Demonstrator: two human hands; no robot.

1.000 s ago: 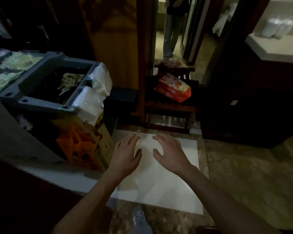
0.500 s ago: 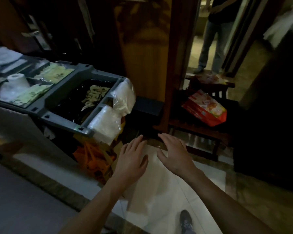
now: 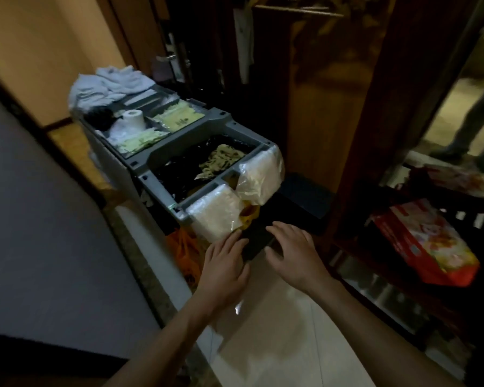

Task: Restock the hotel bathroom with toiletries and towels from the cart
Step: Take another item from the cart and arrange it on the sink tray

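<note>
Poised beside the cart with left hand and right hand, fingers wide, empty, presumably to fetch supplies.

the cart is grey moulded plastic, matt. the towels on its far end are white cloth, nubbly. the roll is soft white paper. a black liner in the near bin is thin, shiny plastic. two clear bags over the near rim are crinkled, glossy film. the orange bag below is thin plastic. the floor tiles are pale, smooth and glossy; the carpet beside them is grey and matt. the wardrobe panel is polished wood. the door handle is bright metal. the red pack is glossy.
</note>
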